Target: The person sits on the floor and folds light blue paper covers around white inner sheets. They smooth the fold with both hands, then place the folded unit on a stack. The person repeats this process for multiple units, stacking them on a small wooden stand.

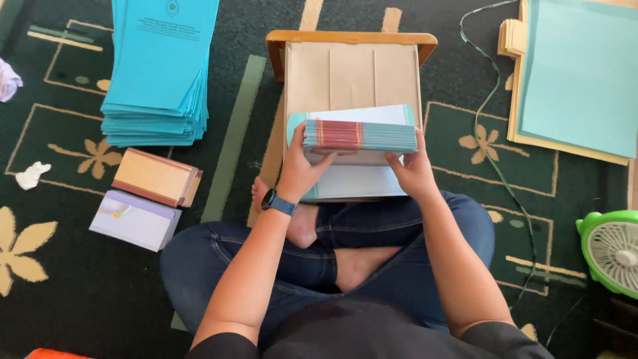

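Observation:
I sit cross-legged on a carpet with a thick stack of folded papers (359, 135) held upright on edge, its edges turquoise with a red band. My left hand (302, 169), with a watch on its wrist, grips the stack's lower left side. My right hand (413, 171) grips its lower right side. The stack rests on white and light blue sheets (359, 183) lying over a low wooden tray-table (351, 40) that is covered with brown paper.
A tall pile of turquoise booklets (158, 73) lies at the upper left. Two small packs, one tan (156, 177) and one pale purple (135, 220), sit left of my knee. Light blue sheets on tan folders (575, 80) lie upper right. A green fan (611, 249) stands at right.

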